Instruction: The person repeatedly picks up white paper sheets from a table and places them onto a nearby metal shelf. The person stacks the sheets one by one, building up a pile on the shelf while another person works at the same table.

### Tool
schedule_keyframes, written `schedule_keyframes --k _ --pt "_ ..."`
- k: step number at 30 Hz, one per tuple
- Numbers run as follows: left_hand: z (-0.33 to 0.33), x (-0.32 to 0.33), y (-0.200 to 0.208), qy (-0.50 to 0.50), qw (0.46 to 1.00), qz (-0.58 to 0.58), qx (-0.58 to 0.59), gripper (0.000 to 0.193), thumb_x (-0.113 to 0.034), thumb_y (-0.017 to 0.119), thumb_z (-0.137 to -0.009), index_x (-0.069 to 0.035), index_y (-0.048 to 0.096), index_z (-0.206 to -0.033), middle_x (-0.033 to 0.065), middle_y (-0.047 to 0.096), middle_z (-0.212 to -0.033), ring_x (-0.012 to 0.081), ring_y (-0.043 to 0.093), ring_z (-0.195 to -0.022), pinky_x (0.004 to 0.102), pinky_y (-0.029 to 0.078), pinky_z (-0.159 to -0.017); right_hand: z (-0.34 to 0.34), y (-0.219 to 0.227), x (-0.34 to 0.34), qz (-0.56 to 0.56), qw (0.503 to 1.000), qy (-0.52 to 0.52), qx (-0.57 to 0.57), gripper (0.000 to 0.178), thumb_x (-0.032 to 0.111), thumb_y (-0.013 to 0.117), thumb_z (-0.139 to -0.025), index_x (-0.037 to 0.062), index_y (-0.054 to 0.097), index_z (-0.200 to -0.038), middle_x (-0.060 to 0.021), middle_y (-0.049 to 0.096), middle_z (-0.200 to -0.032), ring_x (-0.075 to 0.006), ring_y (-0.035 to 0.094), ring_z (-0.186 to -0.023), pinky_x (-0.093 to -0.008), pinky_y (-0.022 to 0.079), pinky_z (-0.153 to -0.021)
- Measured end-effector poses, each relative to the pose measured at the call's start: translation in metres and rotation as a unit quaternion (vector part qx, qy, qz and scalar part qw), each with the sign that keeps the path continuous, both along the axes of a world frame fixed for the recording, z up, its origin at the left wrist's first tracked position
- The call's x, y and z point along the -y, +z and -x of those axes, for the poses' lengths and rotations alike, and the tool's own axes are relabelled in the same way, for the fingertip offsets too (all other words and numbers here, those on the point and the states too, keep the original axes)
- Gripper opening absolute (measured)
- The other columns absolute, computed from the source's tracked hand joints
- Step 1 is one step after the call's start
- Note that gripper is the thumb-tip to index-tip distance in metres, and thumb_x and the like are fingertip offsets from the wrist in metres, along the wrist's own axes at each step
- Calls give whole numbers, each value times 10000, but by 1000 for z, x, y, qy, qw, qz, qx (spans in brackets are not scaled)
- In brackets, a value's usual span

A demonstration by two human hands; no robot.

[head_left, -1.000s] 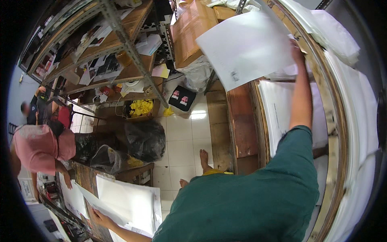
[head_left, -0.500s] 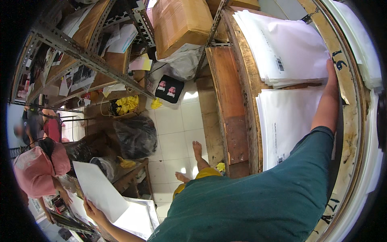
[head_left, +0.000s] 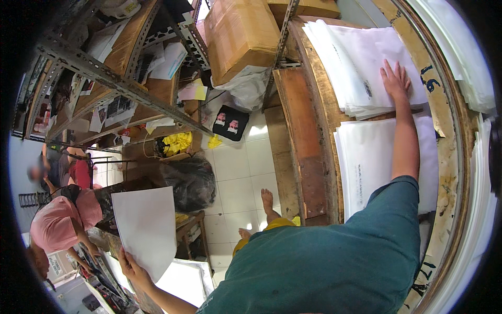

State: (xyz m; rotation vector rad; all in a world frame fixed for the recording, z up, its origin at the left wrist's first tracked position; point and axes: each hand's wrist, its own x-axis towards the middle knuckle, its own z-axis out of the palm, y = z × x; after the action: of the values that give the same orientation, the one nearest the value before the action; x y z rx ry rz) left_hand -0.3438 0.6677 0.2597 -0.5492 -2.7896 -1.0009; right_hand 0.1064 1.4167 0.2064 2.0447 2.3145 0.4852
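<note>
Room: cluttered workshop, white tiled floor, metal shelving, wooden desk at right.
Right hand: fingers spread, palm flat on the far paper stack.
Left hand: pinching a white sheet by its lower edge, held upright.
Nearby: second paper stack; person in pink.

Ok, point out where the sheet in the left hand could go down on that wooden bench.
Bare wood shows only on the brown plank left of the paper stacks. The upper paper stack lies under the right hand, and the lower paper stack fills the bench below it. The left hand holds the white sheet over more sheets, so that side is crowded.
</note>
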Motion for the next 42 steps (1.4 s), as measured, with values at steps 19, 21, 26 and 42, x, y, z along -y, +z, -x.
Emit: schedule_keyframes --k 19,21,26,42 --pt "-38 -13 13 -19 996 -83 -18 270 -148 469 -948 54 574 -1092 76 579 -907 133 517 -834 245 408 -762 135 39 66 -85 987 130 -38 217 293 590 -708 127 697 -800 -78 645 -899 -269 575 -927 -448 434 -783" --pt "-40 -11 14 -13 997 -81 -10 262 -139 472 -945 56 577 -1087 76 579 -905 130 518 -836 243 408 -760 128 49 57 -87 989 89 -82 189 265 579 -709 140 698 -786 -82 661 -896 -277 596 -906 -449 451 -772" --pt "-41 -11 13 -25 995 -97 -1 245 -119 479 -940 58 582 -1075 73 579 -901 128 523 -835 245 409 -766 86 71 23 -61 972 75 -216 260 320 576 -757 143 690 -909 -93 682 -892 -279 644 -835 -401 489 -749" --pt "-41 -26 7 -77 994 -80 13 226 -115 500 -924 46 605 -1042 81 587 -901 139 533 -809 263 413 -743 96 51 41 59 952 125 -272 370 451 625 -747 124 689 -909 -137 671 -894 -283 641 -861 -384 482 -756"
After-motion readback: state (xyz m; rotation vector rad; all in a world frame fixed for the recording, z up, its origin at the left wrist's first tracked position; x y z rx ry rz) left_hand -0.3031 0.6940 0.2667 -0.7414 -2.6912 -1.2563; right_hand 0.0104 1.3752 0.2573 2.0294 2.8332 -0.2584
